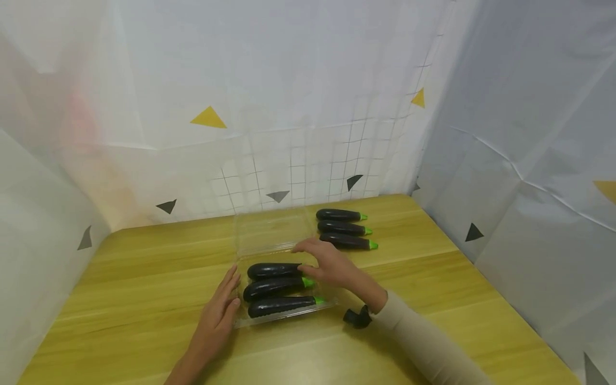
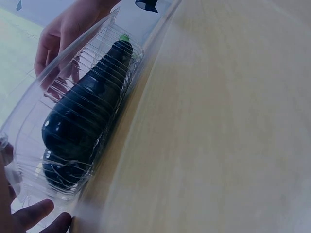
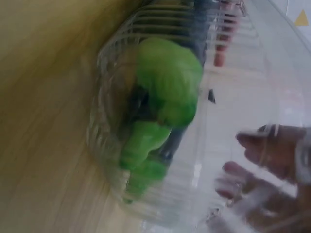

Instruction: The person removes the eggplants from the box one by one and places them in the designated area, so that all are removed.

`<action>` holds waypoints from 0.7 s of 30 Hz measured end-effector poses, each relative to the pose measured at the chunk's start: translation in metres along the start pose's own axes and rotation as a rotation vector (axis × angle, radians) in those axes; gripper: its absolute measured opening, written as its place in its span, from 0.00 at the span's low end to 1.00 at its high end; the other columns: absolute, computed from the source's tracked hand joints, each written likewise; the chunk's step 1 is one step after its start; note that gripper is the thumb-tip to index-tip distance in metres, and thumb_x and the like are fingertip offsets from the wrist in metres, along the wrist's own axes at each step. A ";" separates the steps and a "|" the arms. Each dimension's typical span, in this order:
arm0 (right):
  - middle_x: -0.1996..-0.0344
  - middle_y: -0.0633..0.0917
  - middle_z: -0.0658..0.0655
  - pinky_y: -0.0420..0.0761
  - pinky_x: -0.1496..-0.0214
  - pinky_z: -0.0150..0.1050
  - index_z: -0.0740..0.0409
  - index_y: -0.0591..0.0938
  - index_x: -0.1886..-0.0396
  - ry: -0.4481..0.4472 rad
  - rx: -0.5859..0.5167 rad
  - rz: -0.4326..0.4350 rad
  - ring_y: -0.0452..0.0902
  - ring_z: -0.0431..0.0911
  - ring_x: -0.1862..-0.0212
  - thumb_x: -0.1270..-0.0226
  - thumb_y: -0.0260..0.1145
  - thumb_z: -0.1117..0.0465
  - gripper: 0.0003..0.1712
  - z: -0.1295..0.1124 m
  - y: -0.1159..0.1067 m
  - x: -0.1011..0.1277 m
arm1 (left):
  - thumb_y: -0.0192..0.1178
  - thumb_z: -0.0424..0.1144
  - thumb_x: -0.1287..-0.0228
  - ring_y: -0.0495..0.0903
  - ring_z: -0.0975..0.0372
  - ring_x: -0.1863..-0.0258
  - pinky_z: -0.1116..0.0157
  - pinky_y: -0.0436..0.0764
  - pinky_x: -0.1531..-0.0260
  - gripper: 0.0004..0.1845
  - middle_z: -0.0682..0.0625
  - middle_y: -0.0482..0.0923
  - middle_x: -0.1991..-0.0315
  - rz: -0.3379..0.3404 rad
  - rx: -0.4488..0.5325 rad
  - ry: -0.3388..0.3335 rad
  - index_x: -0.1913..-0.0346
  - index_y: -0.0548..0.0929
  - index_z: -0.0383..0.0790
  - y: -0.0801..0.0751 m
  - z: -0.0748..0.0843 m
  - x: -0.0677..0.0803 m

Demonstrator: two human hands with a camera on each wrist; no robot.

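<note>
On the table lies a clear plastic clamshell box [image 1: 289, 316], its lid [image 1: 274, 231] folded back behind it. Inside are three dark eggplants with green stems: a front one [image 1: 281, 306], a middle one [image 1: 274, 289] and a rear one [image 1: 273, 271]. My left hand [image 1: 218, 310] rests along the box's left side with fingers extended. Over the right part of the box is my right hand [image 1: 329, 263], thumb and fingers spread apart. Its thumb overlaps the rear eggplant's stem end in the head view. In the right wrist view, green stems [image 3: 167, 80] show through the box wall, apart from the fingers [image 3: 257, 189].
Three more eggplants [image 1: 343, 228] lie side by side at the back right of the wooden table [image 1: 144, 278]. A small black object [image 1: 357, 318] is by the right wrist. White sheets [image 1: 289, 80] with triangle markings hang behind and at both sides.
</note>
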State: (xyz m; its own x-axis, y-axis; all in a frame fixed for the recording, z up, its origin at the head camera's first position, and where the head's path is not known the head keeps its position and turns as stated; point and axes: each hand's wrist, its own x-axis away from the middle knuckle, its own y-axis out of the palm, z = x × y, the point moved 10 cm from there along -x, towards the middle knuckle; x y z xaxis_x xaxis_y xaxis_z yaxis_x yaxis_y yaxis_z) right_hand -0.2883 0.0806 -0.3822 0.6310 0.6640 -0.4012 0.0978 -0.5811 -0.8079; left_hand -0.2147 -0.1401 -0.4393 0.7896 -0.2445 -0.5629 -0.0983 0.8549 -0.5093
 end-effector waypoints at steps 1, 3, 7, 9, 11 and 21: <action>0.42 0.84 0.57 0.80 0.38 0.48 0.64 0.82 0.39 0.001 0.005 -0.005 0.78 0.52 0.38 0.31 0.73 0.65 0.22 -0.002 0.001 -0.001 | 0.53 0.24 0.24 0.70 0.46 0.30 0.77 0.57 0.31 0.29 0.38 0.58 0.20 0.000 0.000 -0.001 0.22 0.65 0.31 0.000 0.000 0.000; 0.43 0.84 0.57 0.80 0.38 0.49 0.65 0.82 0.39 -0.004 0.013 -0.012 0.78 0.53 0.38 0.31 0.74 0.65 0.22 -0.006 0.003 -0.003 | 0.53 0.23 0.24 0.70 0.46 0.31 0.77 0.57 0.31 0.29 0.38 0.58 0.20 0.000 -0.002 0.001 0.23 0.66 0.30 0.000 0.000 0.000; 0.42 0.84 0.57 0.77 0.35 0.50 0.64 0.82 0.39 0.009 0.023 -0.037 0.77 0.53 0.37 0.31 0.74 0.64 0.22 -0.008 0.009 -0.007 | 0.53 0.23 0.25 0.70 0.46 0.31 0.77 0.56 0.31 0.28 0.37 0.58 0.21 0.003 -0.007 0.006 0.24 0.66 0.27 -0.001 0.000 -0.001; 0.42 0.84 0.56 0.76 0.33 0.50 0.62 0.83 0.39 0.016 0.033 -0.049 0.76 0.53 0.36 0.30 0.73 0.63 0.21 -0.008 0.012 -0.008 | 0.53 0.23 0.25 0.70 0.46 0.30 0.77 0.56 0.31 0.28 0.37 0.58 0.21 0.001 -0.004 0.004 0.24 0.67 0.26 -0.001 0.000 -0.002; 0.42 0.84 0.55 0.75 0.33 0.51 0.61 0.83 0.40 0.017 0.040 -0.056 0.76 0.53 0.36 0.30 0.73 0.63 0.21 -0.007 0.015 -0.008 | 0.53 0.24 0.24 0.70 0.46 0.30 0.77 0.56 0.31 0.27 0.37 0.58 0.21 -0.001 0.000 -0.001 0.25 0.67 0.25 0.000 0.000 -0.002; 0.46 0.86 0.55 0.78 0.36 0.48 0.62 0.85 0.43 -0.046 0.052 -0.053 0.80 0.51 0.41 0.33 0.75 0.64 0.20 -0.016 0.022 -0.011 | 0.52 0.24 0.24 0.71 0.45 0.31 0.78 0.56 0.31 0.27 0.37 0.58 0.21 -0.004 -0.001 -0.006 0.25 0.66 0.25 -0.001 0.000 -0.002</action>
State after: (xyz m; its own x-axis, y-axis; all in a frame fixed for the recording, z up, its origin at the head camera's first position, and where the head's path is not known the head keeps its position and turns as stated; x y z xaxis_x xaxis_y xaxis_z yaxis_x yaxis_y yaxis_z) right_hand -0.2813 0.0532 -0.3886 0.5900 0.7147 -0.3757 0.0897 -0.5204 -0.8492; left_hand -0.2157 -0.1400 -0.4377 0.7938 -0.2454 -0.5565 -0.0957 0.8532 -0.5128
